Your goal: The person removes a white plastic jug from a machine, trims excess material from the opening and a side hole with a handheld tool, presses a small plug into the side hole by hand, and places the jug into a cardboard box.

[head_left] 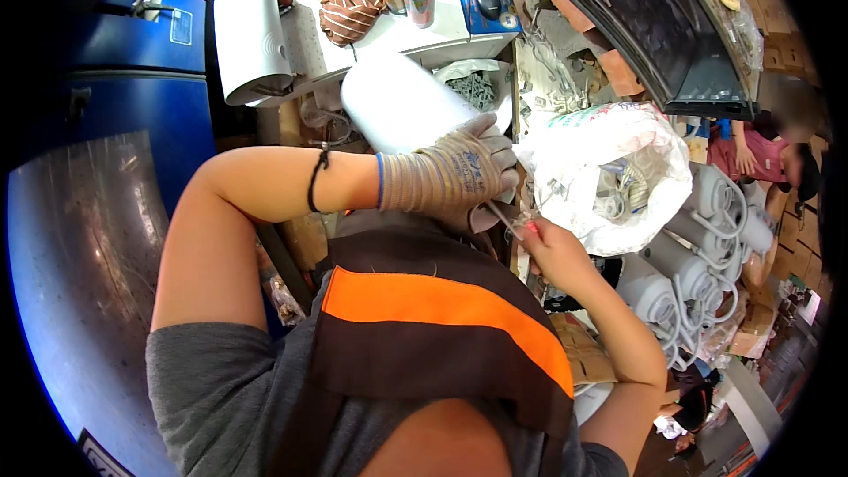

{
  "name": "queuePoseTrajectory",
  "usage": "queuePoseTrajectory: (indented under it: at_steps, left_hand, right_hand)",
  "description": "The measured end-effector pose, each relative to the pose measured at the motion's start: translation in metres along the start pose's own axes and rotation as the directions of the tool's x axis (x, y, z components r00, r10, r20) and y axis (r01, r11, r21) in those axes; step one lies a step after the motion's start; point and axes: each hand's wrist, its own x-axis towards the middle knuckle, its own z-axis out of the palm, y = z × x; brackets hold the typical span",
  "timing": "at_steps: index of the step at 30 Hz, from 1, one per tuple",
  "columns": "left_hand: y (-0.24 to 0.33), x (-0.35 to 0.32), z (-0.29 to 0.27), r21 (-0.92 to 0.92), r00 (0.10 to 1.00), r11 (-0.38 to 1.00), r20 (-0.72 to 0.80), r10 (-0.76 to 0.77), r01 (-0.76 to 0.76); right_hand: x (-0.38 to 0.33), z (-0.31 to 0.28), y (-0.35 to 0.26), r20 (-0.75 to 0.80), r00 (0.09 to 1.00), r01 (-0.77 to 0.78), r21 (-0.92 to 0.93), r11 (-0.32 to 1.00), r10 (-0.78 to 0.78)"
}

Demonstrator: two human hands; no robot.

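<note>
A large white cylinder [397, 104] lies tilted in front of my apron, its near end by my body. My left hand [452, 168], in a grey knit work glove, grips that near end with its fingers curled over the edge. My bare right hand [558, 253] is closed round the red and clear handle of a screwdriver [505, 216]. Its metal shaft points left toward the cylinder's end, just below my gloved fingers. The tip and what it touches are hidden.
Right of my hands stands an open white bag [609, 177] with clear and pale parts. Grey screws [472, 90] lie in a bag behind the cylinder. A white table [450, 40] carries two cans [418, 0] and a mouse [486, 1]. White canisters with hoses [680, 274] stand right; another person [761, 152] is beyond.
</note>
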Motion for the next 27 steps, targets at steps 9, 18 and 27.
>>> queuePoseTrajectory:
  at_steps: [9,18,27]
  left_hand:
    - [-0.035,0.016,0.047,0.108,0.961,0.993,-0.276,-0.008,0.04]
    - [-0.045,0.026,0.066,0.053,0.893,0.992,-0.442,-0.079,0.114]
    - [-0.049,0.037,0.066,-0.006,0.84,0.983,-0.519,-0.158,0.181]
  right_hand:
    - [0.055,0.001,0.004,-0.016,0.998,-0.05,0.19,0.981,0.054]
    - [0.071,0.017,0.012,0.199,0.98,-0.172,0.822,0.542,0.01]
    - [0.059,0.009,0.011,0.39,0.847,-0.357,0.921,0.156,-0.362]
